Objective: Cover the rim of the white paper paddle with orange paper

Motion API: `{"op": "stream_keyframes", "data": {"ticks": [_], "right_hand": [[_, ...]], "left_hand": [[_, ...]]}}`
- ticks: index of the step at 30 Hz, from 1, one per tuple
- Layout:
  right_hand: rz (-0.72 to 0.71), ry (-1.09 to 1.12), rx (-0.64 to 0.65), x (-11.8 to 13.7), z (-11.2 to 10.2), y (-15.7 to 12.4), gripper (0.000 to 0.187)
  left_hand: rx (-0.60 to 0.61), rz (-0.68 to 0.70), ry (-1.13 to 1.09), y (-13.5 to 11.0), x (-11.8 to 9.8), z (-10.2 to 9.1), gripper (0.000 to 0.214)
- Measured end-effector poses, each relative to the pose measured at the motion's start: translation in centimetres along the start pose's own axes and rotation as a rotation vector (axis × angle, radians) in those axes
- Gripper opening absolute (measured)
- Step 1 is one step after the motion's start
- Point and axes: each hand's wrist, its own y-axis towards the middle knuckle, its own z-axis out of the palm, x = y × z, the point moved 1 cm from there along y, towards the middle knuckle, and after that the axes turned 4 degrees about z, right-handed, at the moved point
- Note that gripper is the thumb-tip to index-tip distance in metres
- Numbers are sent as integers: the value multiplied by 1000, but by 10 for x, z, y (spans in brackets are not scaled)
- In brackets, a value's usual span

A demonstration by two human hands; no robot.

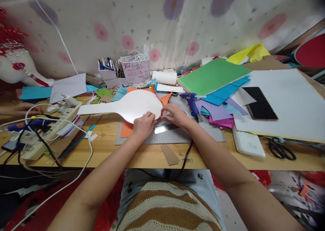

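Observation:
A white paddle-shaped card lies on an orange paper sheet atop a grey cutting mat. Its handle points left. My left hand is closed, pinching the card's near edge. My right hand pinches the card's right edge where orange paper pokes out. A metal ruler lies on the mat between my hands. A blue glue gun rests just right of my right hand, its black cord running off the table's front.
Stacked coloured sheets, a large white sheet and a black phone lie at right. Scissors sit near the front right edge. A power strip with tangled cables is at left. Another person's hand rests far left.

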Motion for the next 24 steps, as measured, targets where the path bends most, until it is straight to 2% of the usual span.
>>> {"op": "stream_keyframes", "data": {"ticks": [2,5,7,8,11,14,18,21,24], "right_hand": [[163,-11,-16,-4,-20,-12,17],[545,-196,14,-22,-51,-35,33],[730,-324,-52,-38,-63,-46,37],[779,-369,-118,-46,-65,-50,37],[725,-444,-272,-64,-57,-47,45],[662,-448,-268,-75,-38,-33,46],[760,-356,-327,-83,-23,-21,42],[841,-199,-401,-83,-25,-23,43],[848,52,-514,-70,-38,-28,48]], "left_hand": [[-6,-8,-42,0,2,1,18],[-35,-37,-119,-3,4,5,16],[-60,-60,-146,-5,4,9,17],[-67,-69,-147,-6,5,10,17],[-78,-76,-119,-7,5,13,19],[-98,-65,-98,-9,6,15,23],[-111,-46,-125,-13,7,17,30],[-77,-27,-171,-16,9,17,35],[-37,4,-211,-19,11,15,42]]}}
